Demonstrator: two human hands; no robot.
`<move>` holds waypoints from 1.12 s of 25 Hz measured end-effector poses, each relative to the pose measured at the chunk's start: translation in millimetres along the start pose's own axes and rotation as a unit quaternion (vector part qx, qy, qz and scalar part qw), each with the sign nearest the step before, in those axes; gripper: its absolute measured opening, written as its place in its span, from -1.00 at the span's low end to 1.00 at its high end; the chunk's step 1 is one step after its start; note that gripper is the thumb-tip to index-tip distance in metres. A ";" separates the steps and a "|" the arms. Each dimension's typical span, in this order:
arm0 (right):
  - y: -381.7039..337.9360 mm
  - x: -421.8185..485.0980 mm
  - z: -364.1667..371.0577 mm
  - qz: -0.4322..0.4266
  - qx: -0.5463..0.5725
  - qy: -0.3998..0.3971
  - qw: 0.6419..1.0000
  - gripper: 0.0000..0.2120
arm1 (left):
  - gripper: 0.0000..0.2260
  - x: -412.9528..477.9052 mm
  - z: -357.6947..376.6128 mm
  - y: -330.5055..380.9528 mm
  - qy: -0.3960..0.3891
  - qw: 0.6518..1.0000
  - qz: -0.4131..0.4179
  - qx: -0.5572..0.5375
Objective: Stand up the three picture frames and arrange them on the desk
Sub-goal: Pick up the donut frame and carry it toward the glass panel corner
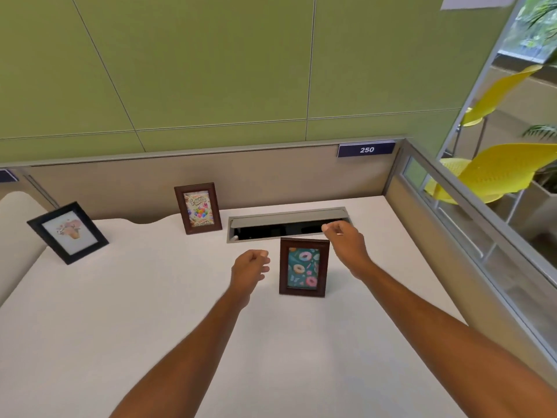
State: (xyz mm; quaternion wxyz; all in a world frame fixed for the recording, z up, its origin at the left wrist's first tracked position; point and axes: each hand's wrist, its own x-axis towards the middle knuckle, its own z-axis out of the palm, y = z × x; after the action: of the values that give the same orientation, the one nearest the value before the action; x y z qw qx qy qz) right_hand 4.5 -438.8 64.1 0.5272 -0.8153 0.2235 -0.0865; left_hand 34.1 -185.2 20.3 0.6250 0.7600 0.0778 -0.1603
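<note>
Head view, looking down at a white desk top (150, 312) w/ a beige partition wall behind it and green wall panels above. All three frames stand upright. A black rectangular picture frame w/ a pale flower print (68, 232) sits at the far left of the desk, turned at an angle. A brown wooden picture frame w/ a balloon birthday card (198, 208) stands at the back, approx centre, just in front of the partition. A dark brown wooden picture frame w/ a teal doughnut print (303, 267) stands nearer the person, right of centre, just in front of a grey metal cable tray w/ its flap open (288, 224) set into the desk.

Both bare arms reach in from the bottom edge. Left hand (248, 268) is just left of the doughnut frame, fingers loosely curled, holding nothing, a gap between it and the frame's edge. Right hand (346, 241) is above and right of the frame's top right corner, fingers bent w/ thumb and index near each other, also holding nothing; can't tell if it brushes the frame's corner.

A dark blue tag reading 250 (366, 149) hangs on the partition's top rail. Yellow perforated plastic chairs (500, 171) stand beyond the glass side panel at right.
</note>
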 end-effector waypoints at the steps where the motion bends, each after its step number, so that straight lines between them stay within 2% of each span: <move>1: 8.8 -0.3 -2.1 0.021 0.009 0.013 1.000 -0.69 | -0.77 2.8 5.9 0.2 -0.003 1.000 -0.004 0.007; 4: 30.8 0.7 0.6 0.100 0.041 0.000 0.994 -0.52 | -0.73 13.0 18.7 0.8 -0.036 0.999 -0.025 0.025; 7: 48.4 3.8 9.4 0.180 0.084 -0.056 0.978 -0.36 | -0.58 25.3 28.6 -2.0 -0.079 0.995 -0.061 0.021; 11: 62.6 4.2 27.2 0.211 0.135 -0.088 0.964 -0.25 | -0.45 42.1 34.5 -6.5 -0.128 0.988 -0.080 0.022; 14: 66.0 4.2 40.2 0.212 0.162 -0.097 0.959 -0.27 | -0.40 52.5 36.8 -12.7 -0.143 0.986 -0.088 0.020; 21: 70.3 7.9 52.5 0.215 0.187 -0.076 0.956 -0.42 | -0.47 67.6 39.4 -30.2 -0.180 0.980 -0.079 -0.003; 28: 80.1 17.1 45.0 0.238 0.214 -0.080 0.944 -0.46 | -0.44 75.0 56.0 -30.9 -0.148 0.984 -0.091 -0.044</move>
State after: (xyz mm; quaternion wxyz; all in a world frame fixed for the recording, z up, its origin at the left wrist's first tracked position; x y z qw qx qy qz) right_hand 14.7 -437.3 -28.8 0.7108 -0.6103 0.3441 0.0613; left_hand 86.3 -239.6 -43.2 0.6456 0.6893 0.0605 -0.3232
